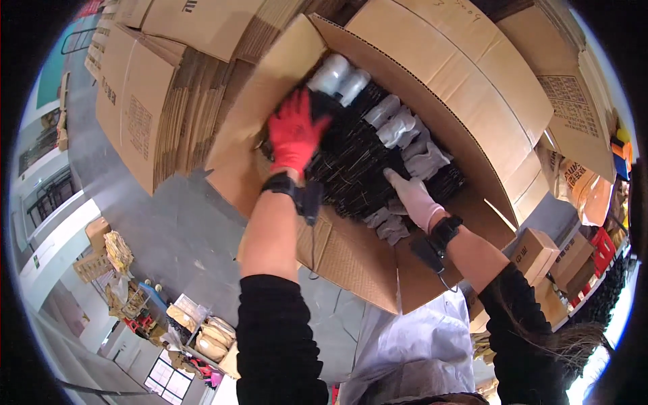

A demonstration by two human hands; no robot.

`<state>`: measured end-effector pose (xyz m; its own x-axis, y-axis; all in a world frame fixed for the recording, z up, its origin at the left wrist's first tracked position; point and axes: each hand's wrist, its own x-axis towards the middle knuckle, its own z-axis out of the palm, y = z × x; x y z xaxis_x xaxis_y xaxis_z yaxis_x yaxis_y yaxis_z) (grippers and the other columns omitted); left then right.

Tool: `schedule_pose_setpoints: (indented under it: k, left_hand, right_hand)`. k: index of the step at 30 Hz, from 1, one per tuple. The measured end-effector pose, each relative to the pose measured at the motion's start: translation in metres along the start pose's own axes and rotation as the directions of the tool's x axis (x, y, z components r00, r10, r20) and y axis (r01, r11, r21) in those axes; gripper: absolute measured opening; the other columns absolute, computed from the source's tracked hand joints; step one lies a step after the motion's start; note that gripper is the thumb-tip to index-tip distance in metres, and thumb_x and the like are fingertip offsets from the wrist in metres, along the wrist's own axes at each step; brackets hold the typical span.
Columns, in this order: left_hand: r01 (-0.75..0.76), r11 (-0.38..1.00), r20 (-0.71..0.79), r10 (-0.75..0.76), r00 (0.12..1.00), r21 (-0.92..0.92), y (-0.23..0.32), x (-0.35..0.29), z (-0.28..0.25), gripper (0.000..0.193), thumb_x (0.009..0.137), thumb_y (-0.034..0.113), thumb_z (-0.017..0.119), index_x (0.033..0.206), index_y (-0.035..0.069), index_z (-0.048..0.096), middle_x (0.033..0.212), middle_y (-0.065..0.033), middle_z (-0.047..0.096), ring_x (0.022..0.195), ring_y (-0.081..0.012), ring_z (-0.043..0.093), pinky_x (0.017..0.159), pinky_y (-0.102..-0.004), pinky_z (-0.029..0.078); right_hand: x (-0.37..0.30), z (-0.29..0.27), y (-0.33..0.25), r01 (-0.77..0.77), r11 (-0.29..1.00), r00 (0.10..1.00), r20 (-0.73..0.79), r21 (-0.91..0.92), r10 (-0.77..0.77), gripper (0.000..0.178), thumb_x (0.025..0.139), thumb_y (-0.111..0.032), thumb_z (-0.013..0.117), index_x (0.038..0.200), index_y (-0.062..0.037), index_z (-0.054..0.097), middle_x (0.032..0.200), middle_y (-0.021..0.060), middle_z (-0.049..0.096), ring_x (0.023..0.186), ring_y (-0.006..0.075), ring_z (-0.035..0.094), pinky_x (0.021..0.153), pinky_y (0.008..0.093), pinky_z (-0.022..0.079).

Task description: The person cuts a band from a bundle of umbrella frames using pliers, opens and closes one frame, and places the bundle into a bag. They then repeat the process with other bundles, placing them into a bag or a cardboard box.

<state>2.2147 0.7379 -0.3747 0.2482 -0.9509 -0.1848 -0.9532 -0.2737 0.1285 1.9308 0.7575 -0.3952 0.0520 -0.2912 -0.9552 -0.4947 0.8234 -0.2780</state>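
Note:
A large open cardboard box (351, 253) stands in front of me, with bundles of thin black rod-like pieces (344, 175) packed inside. Clear or white plastic wraps the ends of several bundles (398, 125). My left hand (295, 135), in a red glove, lies with spread fingers on the black bundles along the box's left side. In a pale glove, my right hand (413, 196) reaches over the right part of the load, its visible fingers stretched out against the bundles. Some of its fingertips are hidden among the black pieces and plastic. What the black pieces are exactly, I cannot tell.
Stacks of flattened cartons (145, 111) stand at the left and behind the box. More flat cardboard (459, 61) leans at the far right. Small closed boxes (533, 255) sit to the right. Grey floor (182, 229) runs along the left.

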Motion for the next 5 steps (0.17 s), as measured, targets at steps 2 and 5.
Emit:
schedule_pose_setpoints:
  k: [2, 5]
  left_hand:
    - [0.021, 0.999, 0.032, -0.019, 0.999, -0.049, -0.037, -0.001, -0.009, 0.082, 0.084, 0.058, 0.057, 0.144, 0.006, 0.036, 0.144, -0.0195, 0.042, 0.134, -0.0320, 0.040, 0.107, -0.0491, 0.033]
    - [0.046, 0.964, 0.002, -0.047, 0.999, -0.262, -0.018, 0.013, -0.004, 0.083, 0.084, 0.060, 0.055, 0.145, 0.007, 0.035, 0.147, -0.0151, 0.041, 0.137, -0.0269, 0.037, 0.109, -0.0498, 0.031]
  right_hand:
    - [-0.012, 0.015, -0.016, -0.086, 0.993, 0.989, 0.130, 0.083, 0.075, 0.081, 0.083, -0.053, 0.065, 0.127, 0.0131, 0.048, 0.122, 0.0231, 0.058, 0.107, 0.0307, 0.060, 0.090, 0.0374, 0.048]
    - [0.025, -0.015, 0.012, -0.011, 1.000, 0.995, 0.095, 0.011, 0.010, 0.084, 0.085, -0.056, 0.060, 0.131, 0.0131, 0.046, 0.129, 0.0274, 0.054, 0.122, 0.0354, 0.053, 0.100, 0.0343, 0.041]
